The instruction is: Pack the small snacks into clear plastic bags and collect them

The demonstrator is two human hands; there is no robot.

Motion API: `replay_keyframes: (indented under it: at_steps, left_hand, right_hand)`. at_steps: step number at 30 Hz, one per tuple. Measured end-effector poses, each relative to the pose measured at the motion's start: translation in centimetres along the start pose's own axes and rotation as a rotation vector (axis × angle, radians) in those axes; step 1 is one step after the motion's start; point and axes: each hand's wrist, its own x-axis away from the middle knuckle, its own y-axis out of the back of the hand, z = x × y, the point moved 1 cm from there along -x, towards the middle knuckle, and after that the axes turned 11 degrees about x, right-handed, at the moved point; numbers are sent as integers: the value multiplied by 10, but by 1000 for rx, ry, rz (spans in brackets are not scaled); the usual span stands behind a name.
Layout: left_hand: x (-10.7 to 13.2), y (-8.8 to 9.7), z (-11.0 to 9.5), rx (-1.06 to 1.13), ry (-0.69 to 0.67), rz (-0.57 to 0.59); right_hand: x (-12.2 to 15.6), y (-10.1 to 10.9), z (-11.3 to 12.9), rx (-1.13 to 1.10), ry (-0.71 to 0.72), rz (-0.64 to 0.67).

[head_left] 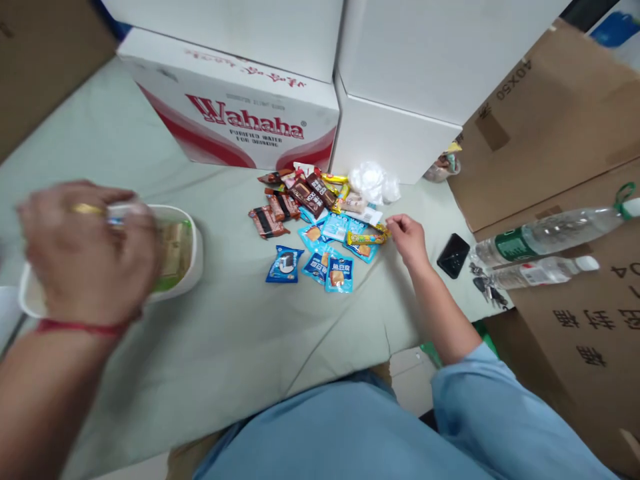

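Note:
My left hand [87, 253] hovers over a white container [193, 257] at the left, fingers closed around small packets I cannot name; the hand is blurred by motion. My right hand [407, 237] reaches to the pile of snack packets [320, 227] on the pale green cloth and pinches the end of a yellow wrapped snack bar [367, 237]. The pile holds blue packets [339, 273], brown bars [305, 197] and a blue cookie packet [284, 265].
White boxes, one printed Wahaha [240, 120], stand behind the pile. Brown cartons [550, 120] fill the right side. Two water bottles [545, 240] lie on a carton. A black phone [453, 255] and keys [487, 287] lie near my right wrist. A crumpled clear bag [373, 181] sits by the boxes.

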Motion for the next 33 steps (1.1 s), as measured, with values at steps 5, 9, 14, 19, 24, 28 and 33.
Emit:
replay_keyframes:
  at_steps: [5,9,14,19,24,28,33]
  left_hand:
    - [105,-24,-73,210,-271,319]
    - [166,-11,-64,293,-243,425]
    - [198,35,-36,317,-5,409]
    - [199,39,-41,407,261,354]
    - [164,2,-82,608,275,372]
    - [135,-44,-121,745,136,330]
    - [116,-96,-128,814,176,208]
  right_hand:
    - [-85,-25,7,284,9,-226]
    - [-105,-45,15,410,-85,-82]
    - [-84,-31,16,161,76,-203]
    - [-48,-14,18,-396,-164,-62]
    - [27,-27,38,-878,-295,190]
    - [96,-59,56,-935,-402,380]
    - [129,-90,76,-780,-395,454]
